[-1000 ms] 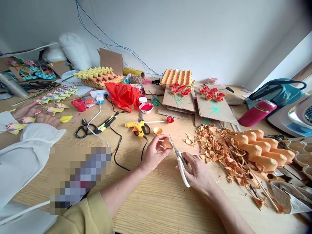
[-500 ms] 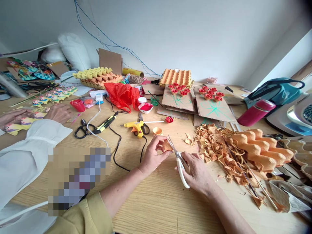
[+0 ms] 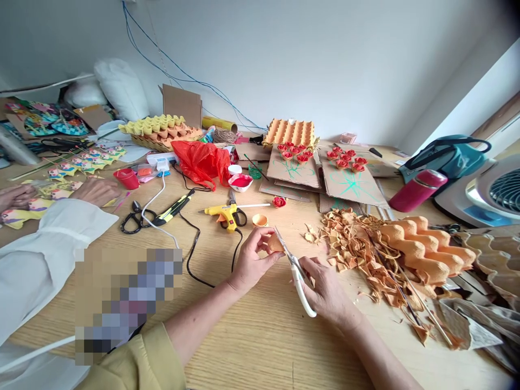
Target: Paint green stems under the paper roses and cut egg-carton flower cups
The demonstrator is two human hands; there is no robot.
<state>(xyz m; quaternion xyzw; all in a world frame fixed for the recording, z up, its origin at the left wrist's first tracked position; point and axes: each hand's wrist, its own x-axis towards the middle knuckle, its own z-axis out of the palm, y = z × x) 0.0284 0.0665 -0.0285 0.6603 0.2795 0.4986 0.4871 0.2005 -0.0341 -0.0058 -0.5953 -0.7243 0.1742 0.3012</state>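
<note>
My left hand (image 3: 252,262) pinches a small orange egg-carton cup (image 3: 276,244) between thumb and fingers. In my right hand (image 3: 327,287) is a pair of scissors with white handles (image 3: 299,290); the blades lie against the right edge of the cup. Whether they are cutting into it, I cannot tell. Just beyond my left hand stands a second trimmed carton cup (image 3: 260,220). Behind that are a yellow glue gun (image 3: 222,211) and a red paper-pulp flower (image 3: 279,201).
Orange carton scraps (image 3: 349,238) and an egg tray (image 3: 426,246) lie to the right. Red flowers stand on cardboard sheets (image 3: 353,187) at the back. A red flask (image 3: 418,190) is far right. A co-worker's hand (image 3: 95,190) holds painted carton strips at left. Cords cross the left side.
The whole view has shifted slightly. My hands keep nearly the same hold on the cup and scissors, with the blades still at the cup's edge.
</note>
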